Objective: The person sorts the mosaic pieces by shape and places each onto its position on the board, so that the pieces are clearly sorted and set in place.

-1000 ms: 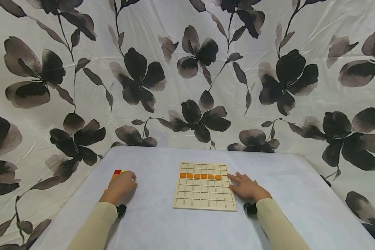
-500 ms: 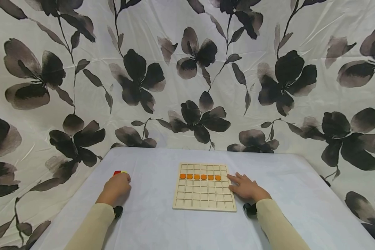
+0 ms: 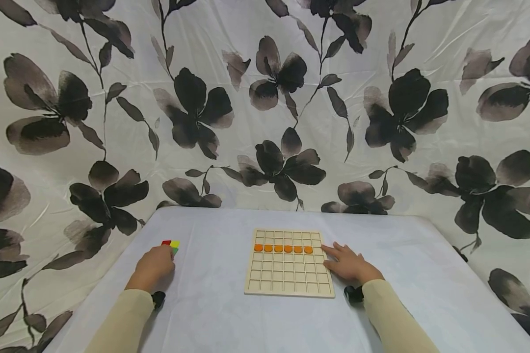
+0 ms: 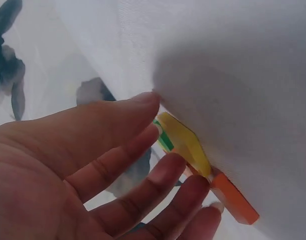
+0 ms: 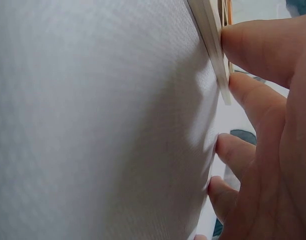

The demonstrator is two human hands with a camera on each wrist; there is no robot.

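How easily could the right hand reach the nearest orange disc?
Probably yes, easily: the right hand touches the board, with only bare board between it and the nearest orange disc.

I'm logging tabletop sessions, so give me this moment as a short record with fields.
Board: pale, gridded, flat on the white table
Discs: six, orange, side by side in one row of the board
Pieces: red, yellow, green and orange, left of the board
Left hand: at the pieces; grip unclear
Right hand: touching the board's right edge
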